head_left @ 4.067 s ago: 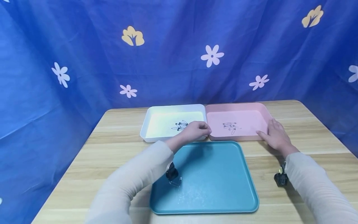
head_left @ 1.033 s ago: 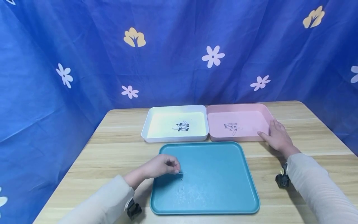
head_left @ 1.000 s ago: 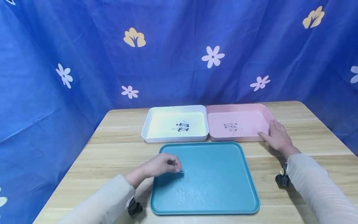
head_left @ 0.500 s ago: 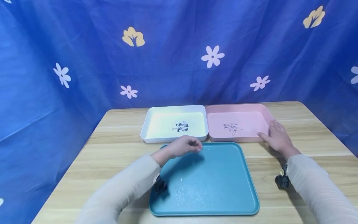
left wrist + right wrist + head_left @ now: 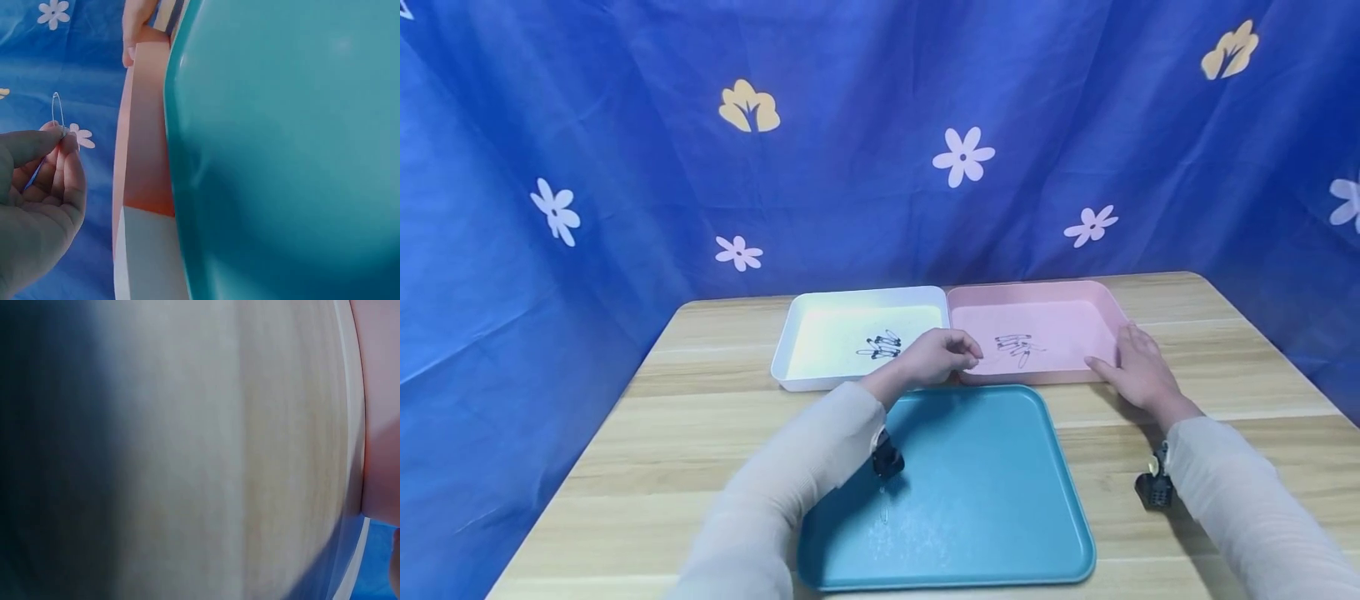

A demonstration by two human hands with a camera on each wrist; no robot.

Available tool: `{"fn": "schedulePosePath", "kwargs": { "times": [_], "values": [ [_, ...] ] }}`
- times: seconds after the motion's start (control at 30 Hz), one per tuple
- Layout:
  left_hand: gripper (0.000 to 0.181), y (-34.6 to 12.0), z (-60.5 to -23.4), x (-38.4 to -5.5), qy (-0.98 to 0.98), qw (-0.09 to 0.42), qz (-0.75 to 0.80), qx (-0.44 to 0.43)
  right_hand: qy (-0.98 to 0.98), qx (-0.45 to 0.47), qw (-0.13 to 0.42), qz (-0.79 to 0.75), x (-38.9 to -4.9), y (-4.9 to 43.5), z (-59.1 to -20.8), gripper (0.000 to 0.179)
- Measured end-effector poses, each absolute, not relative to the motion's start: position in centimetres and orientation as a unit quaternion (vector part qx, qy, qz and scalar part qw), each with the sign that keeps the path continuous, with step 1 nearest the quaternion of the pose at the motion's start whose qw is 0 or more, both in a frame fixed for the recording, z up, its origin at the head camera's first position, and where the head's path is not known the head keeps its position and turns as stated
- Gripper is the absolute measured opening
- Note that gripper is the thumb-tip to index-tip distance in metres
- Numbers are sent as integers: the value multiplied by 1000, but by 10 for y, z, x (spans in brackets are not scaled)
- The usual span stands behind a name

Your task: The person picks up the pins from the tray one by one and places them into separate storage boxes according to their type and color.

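Observation:
My left hand (image 5: 936, 357) pinches a silver safety pin (image 5: 58, 111) between thumb and fingertips; the pin points upward in the left wrist view. That hand is over the front left corner of the pink tray (image 5: 1037, 377), where it meets the white tray (image 5: 827, 384). My right hand (image 5: 1142, 371) rests on the pink tray's front right corner, thumb over the front rim and fingers along the right side. Several safety pins (image 5: 1018, 347) lie in the pink tray, and several black safety pins (image 5: 882, 343) in the white one.
A teal tray (image 5: 977, 500) lies in front of the two small trays, with one safety pin (image 5: 883, 506) on its left part. All three trays stand on a wooden table (image 5: 700, 417). A blue flowered curtain (image 5: 850, 167) hangs behind.
My left hand has picked up a safety pin from the teal tray and moved forward and right with it to the pink tray. My right hand has stayed on the pink tray's corner.

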State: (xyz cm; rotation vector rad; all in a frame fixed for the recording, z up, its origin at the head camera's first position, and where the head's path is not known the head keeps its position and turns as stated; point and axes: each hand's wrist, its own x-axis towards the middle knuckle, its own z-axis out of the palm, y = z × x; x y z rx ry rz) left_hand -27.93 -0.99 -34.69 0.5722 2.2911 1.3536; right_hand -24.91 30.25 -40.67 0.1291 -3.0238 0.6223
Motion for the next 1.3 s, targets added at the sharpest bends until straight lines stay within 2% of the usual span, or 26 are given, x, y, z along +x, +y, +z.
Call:
{"fn": "schedulePosePath", "kwargs": {
  "times": [0.23,0.57,0.83,1.17,1.3],
  "values": [
    [11,18,-361,-299,808,192,526,185,-978,42,31,201,-249,302,-408,88],
    [9,45,-375,-315,856,149,462,177,-980,35,27,196,-250,303,-412,89],
    [16,57,-380,-327,881,129,424,163,-980,31,25,193,-251,303,-411,89],
    [12,72,-390,-337,922,156,320,150,-980,35,26,196,-251,302,-411,88],
    [16,85,-448,-378,926,122,307,179,-980,33,24,194,-252,303,-411,88]
  ]
}}
